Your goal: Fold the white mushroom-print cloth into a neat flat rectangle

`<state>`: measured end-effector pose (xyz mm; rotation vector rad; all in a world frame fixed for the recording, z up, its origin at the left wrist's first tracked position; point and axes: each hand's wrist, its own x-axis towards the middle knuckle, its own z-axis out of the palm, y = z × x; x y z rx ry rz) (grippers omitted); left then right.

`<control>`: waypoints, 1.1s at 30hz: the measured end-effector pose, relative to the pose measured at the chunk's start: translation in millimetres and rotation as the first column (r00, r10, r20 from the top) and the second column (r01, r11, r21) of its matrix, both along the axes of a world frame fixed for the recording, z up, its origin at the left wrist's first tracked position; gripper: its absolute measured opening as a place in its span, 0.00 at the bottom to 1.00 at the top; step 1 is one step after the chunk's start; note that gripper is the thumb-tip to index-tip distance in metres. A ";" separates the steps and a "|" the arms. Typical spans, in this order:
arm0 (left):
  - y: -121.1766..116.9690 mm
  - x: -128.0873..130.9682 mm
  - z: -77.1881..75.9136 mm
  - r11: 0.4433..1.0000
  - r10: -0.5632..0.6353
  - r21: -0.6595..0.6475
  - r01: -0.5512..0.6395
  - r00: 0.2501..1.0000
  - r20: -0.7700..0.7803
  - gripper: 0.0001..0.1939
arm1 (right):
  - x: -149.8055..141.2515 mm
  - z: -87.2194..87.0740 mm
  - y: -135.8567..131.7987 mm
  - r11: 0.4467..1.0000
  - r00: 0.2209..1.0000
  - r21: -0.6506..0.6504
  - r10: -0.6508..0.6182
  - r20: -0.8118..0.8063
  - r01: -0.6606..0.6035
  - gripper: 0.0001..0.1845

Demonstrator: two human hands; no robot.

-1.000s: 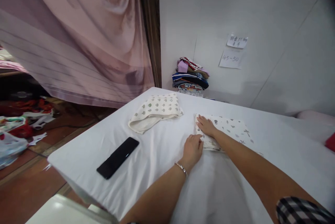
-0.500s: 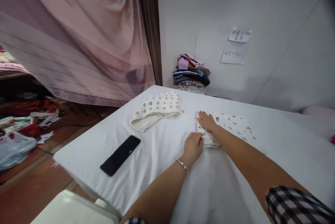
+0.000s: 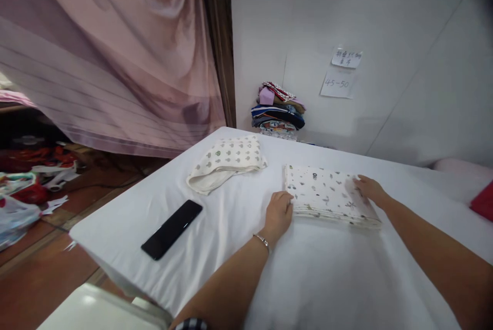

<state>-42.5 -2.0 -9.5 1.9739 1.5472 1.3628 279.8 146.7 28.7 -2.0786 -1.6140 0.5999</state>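
A folded white cloth with small prints (image 3: 325, 194) lies flat on the white-covered table (image 3: 239, 237). My left hand (image 3: 278, 212) rests against its near left corner, fingers curled at the edge. On the cloth's right end my right hand (image 3: 367, 188) lies flat with fingers stretched out. Farther left sits a second folded cloth with green prints (image 3: 225, 161), untouched by either hand.
A black phone (image 3: 171, 229) lies near the table's left edge. A stack of folded clothes (image 3: 278, 111) stands at the back by the wall, under two paper notes (image 3: 339, 73). A pink curtain (image 3: 115, 52) hangs at left; bags and clutter (image 3: 23, 191) cover the floor.
My right hand has slid from the printed cloth's left end across to its right end. The left hand has stayed at the near left corner.
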 end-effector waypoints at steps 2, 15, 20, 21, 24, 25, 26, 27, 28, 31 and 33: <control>1.8 -0.3 -2.8 0.998 0.051 -0.034 -0.050 0.998 0.027 0.16 | 16.0 -7.4 -14.4 0.993 0.989 -0.074 -0.100 -0.109 0.092 0.30; 4.5 -4.7 -1.9 0.958 0.101 -0.270 -0.101 0.995 -0.012 0.18 | 20.2 5.5 -82.7 0.929 0.832 -0.368 -0.187 -0.523 -0.022 0.18; 4.2 -4.8 -0.2 0.964 0.081 -0.257 -0.071 0.996 0.031 0.18 | 22.1 2.5 -83.0 0.920 0.719 -0.391 -0.247 -0.650 -0.038 0.14; 3.9 -4.8 0.6 0.964 0.079 -0.258 -0.066 0.996 0.041 0.18 | 23.1 1.4 -84.1 0.919 0.700 -0.394 -0.267 -0.662 -0.023 0.13; 3.5 -5.6 2.9 0.961 0.076 -0.272 -0.054 0.995 0.071 0.19 | 26.5 -1.6 -95.3 0.924 0.661 -0.381 -0.290 -0.692 0.007 0.12; 3.5 -5.9 3.6 0.959 0.077 -0.278 -0.051 0.993 0.084 0.19 | 27.7 -2.6 -102.2 0.928 0.649 -0.372 -0.284 -0.706 0.001 0.11; 3.4 -6.1 4.2 0.957 0.081 -0.286 -0.050 0.992 0.099 0.19 | 28.8 -3.5 -110.7 0.931 0.633 -0.365 -0.275 -0.723 -0.012 0.11; 3.4 -6.1 4.7 0.953 0.088 -0.297 -0.051 0.990 0.112 0.20 | 29.8 -4.3 -120.2 0.932 0.616 -0.362 -0.268 -0.741 -0.029 0.11; 3.3 -5.9 5.2 0.950 0.095 -0.308 -0.053 0.988 0.123 0.20 | 30.7 -5.1 -130.3 0.931 0.599 -0.363 -0.266 -0.755 -0.044 0.11; 3.3 -4.1 6.3 0.940 0.110 -0.336 -0.059 0.985 0.133 0.20 | 32.5 -7.5 -157.7 0.922 0.592 -0.384 -0.283 -0.754 -0.048 0.12; 3.4 -2.7 6.4 0.936 0.113 -0.348 -0.056 0.983 0.145 0.20 | 33.7 -10.0 -168.3 0.916 0.616 -0.400 -0.297 -0.730 -0.032 0.13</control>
